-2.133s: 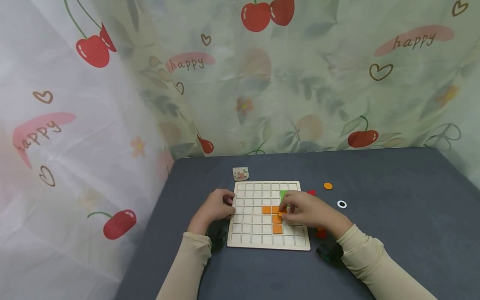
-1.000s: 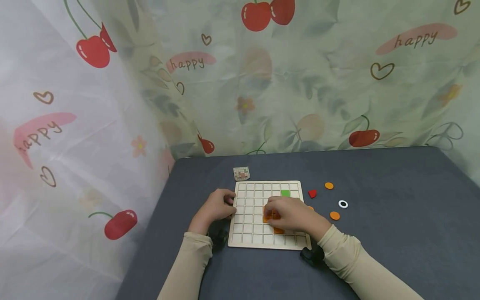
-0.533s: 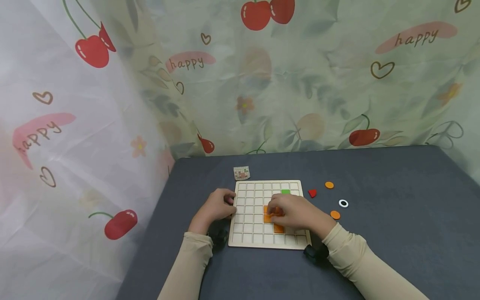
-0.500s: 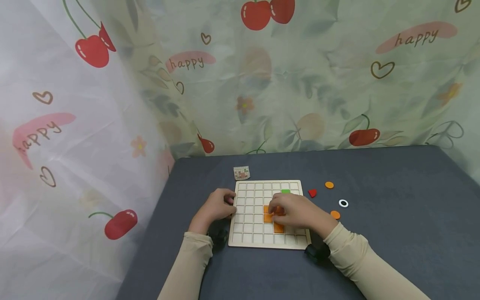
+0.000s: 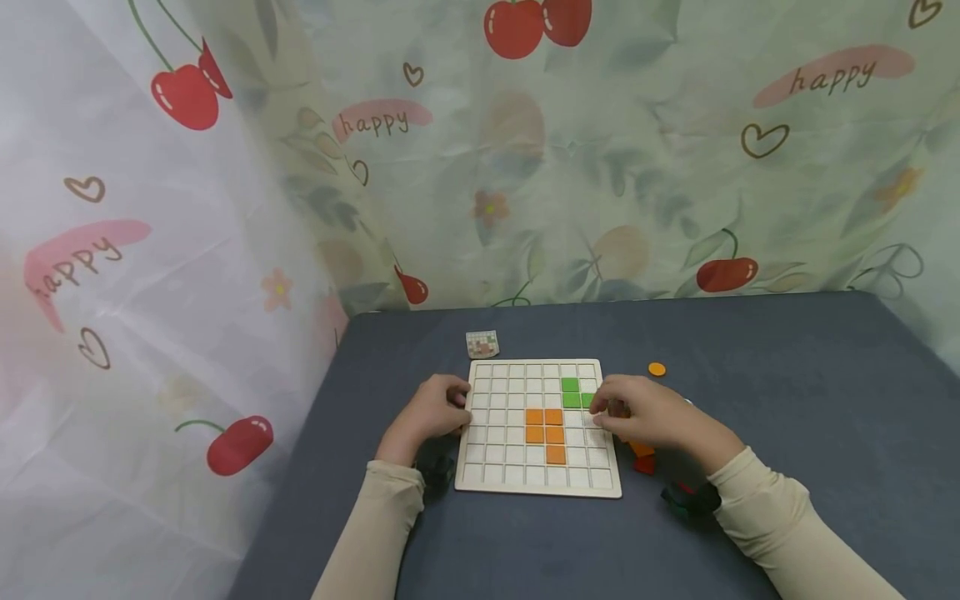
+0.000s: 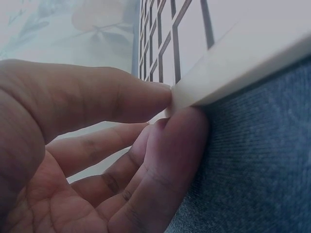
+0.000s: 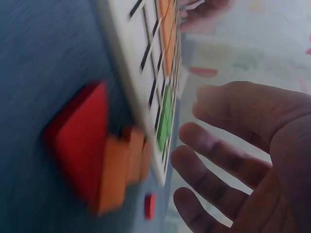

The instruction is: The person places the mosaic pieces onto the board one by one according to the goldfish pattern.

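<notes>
A pale wooden grid board (image 5: 495, 481) lies flat on the table. My left hand (image 5: 432, 410) pinches its left edge; in the left wrist view the thumb (image 6: 141, 99) lies at the rim, the forefinger (image 6: 177, 141) just below. Several orange squares (image 5: 534, 434) fill cells near the middle, and green squares (image 5: 571, 400) sit at the upper right. Over the right edge hovers my right hand (image 5: 648, 410), its fingers spread and loosely bent with nothing between them in the right wrist view. Beneath it are stacked orange pieces (image 7: 112, 170) and a red piece (image 7: 80, 138), blurred.
A small printed pattern card (image 5: 482, 344) lies behind the board. To the right, an orange disc (image 5: 657, 369) rests on the dark tablecloth (image 5: 787, 392). A smaller red piece (image 7: 150, 206) lies beyond the stack. Printed curtains (image 5: 600, 167) rise behind the table.
One more orange square sits in a cell, left in the second orange row. My right hand has drawn back from the board's middle to its right edge. The left hand has stayed put.
</notes>
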`<action>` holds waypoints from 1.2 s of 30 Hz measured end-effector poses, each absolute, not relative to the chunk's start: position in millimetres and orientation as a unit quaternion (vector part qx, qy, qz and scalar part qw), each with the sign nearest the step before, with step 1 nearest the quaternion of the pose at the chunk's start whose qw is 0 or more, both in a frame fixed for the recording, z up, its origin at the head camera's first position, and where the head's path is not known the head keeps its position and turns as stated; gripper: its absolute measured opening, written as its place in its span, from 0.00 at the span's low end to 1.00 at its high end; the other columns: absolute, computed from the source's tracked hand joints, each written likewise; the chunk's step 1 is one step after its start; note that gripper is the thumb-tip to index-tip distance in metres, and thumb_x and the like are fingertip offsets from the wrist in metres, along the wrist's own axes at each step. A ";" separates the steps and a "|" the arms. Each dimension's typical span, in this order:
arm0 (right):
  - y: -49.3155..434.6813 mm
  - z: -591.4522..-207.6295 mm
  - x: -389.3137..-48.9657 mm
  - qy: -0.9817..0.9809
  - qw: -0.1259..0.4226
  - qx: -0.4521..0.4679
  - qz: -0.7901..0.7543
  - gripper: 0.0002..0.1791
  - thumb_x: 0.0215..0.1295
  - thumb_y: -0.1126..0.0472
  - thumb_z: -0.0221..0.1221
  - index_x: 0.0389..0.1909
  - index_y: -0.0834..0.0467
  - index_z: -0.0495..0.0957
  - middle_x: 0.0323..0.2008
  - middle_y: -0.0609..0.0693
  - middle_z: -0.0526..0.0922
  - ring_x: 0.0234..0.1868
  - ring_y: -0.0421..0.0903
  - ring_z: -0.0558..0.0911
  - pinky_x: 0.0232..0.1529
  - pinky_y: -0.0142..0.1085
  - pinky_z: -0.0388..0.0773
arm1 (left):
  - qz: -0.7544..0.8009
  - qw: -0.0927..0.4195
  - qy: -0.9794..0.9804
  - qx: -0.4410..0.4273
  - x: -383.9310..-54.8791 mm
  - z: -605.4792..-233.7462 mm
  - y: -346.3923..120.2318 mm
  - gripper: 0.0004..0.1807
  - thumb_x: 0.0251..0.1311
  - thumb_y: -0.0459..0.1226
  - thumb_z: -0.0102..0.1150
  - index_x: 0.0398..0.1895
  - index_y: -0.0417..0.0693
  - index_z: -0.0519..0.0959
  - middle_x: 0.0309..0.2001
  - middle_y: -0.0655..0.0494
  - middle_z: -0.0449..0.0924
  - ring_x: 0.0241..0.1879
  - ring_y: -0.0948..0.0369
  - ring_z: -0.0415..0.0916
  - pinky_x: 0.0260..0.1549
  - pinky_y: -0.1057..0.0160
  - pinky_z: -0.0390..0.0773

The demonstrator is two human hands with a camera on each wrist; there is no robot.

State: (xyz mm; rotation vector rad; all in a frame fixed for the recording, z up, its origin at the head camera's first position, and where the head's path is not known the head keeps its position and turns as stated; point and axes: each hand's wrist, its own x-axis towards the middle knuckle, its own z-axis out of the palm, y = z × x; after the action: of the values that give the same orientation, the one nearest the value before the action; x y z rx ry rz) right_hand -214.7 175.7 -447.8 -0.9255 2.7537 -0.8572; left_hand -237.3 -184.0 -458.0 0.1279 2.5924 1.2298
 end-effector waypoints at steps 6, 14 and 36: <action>203.4 -452.1 -206.0 0.908 0.067 -0.301 -0.285 0.04 0.69 0.59 0.70 0.43 0.50 0.87 0.40 0.41 0.82 0.34 0.35 0.76 0.35 0.31 0.78 | 0.420 0.133 0.897 0.044 -237.5 -459.2 -184.1 0.29 0.60 0.26 0.67 0.67 0.35 0.79 0.44 0.43 0.80 0.31 0.56 0.81 0.29 0.59 0.87; 232.1 -461.4 -197.0 0.911 0.060 -0.309 -0.266 0.09 0.66 0.61 0.72 0.43 0.44 0.87 0.45 0.38 0.84 0.43 0.38 0.79 0.45 0.37 0.83 | 0.423 0.134 0.895 0.043 -237.0 -459.7 -182.5 0.30 0.59 0.26 0.66 0.68 0.35 0.78 0.45 0.43 0.79 0.31 0.56 0.80 0.28 0.59 0.86; 235.8 -462.0 -189.0 0.890 0.064 -0.341 -0.296 0.13 0.62 0.68 0.72 0.42 0.47 0.87 0.44 0.41 0.84 0.40 0.37 0.77 0.41 0.34 0.79 | 0.414 0.130 0.900 0.038 -236.9 -461.6 -183.6 0.30 0.60 0.27 0.67 0.68 0.37 0.78 0.44 0.45 0.79 0.30 0.57 0.80 0.28 0.59 0.85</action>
State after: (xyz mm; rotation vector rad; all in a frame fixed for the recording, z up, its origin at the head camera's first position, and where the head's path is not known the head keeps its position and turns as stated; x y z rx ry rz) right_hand -189.0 235.8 -462.0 -1.0292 2.6869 -0.8949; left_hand -236.9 -183.6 -461.6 0.1107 2.6157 1.2021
